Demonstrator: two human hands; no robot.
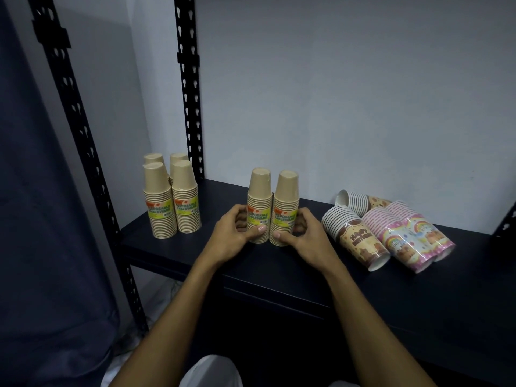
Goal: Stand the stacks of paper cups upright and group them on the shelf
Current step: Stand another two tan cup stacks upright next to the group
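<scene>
Left hand (233,229): we see it centre frame, fingers curled round the left kraft stack (259,208), thumb across its front.
Right hand (300,233): mirrors it, curled round the right kraft stack (285,210), thumb in front.
Forearms: bare, we see both rising from bottom edge, converging toward centre.

I see tan kraft cup stacks (259,208) with yellow-green and orange labels on a black shelf (349,280). One lying stack (360,241) is brown with cream birthday lettering; another (413,238) is pink-striped with rainbows. The uprights (187,79) are black, the wall (349,93) pale grey.
</scene>
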